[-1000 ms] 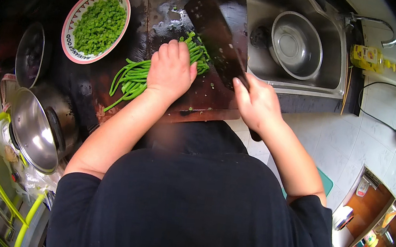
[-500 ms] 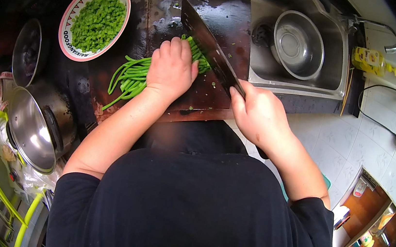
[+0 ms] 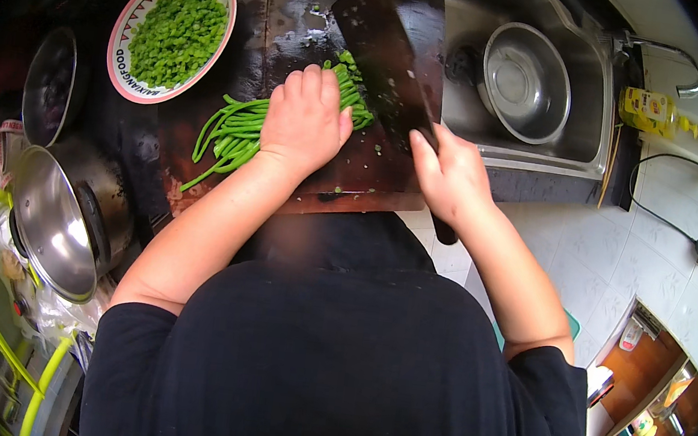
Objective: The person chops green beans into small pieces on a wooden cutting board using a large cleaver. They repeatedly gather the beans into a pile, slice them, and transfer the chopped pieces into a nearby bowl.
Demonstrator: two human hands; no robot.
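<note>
The person's left hand (image 3: 301,122) is spread palm-down and clamped over a bundle of long, slender green beans (image 3: 234,130), pinning it to a dark reddish-brown cutting board (image 3: 370,188); the downward press presumably keeps the round pods from rolling. Their tails fan out to the left of this grip, and their ends show just beyond its thumb side. There, short green pieces (image 3: 349,59) lie loose between hand and blade. The right hand (image 3: 455,178) is wrapped around the handle of a broad, dark-bladed metal cleaver (image 3: 385,50), held close to the blade, probably for control. Motion blurs the blade, and one cannot tell whether its edge touches the beans. Beyond the left grip, to its left, a white, pink-rimmed round dish (image 3: 123,29) holds chopped green pieces (image 3: 178,37), apparently within easy reach. Right of the cleaver grip, a round stainless-steel basin (image 3: 515,82) sits in a metal sink (image 3: 544,164).
</note>
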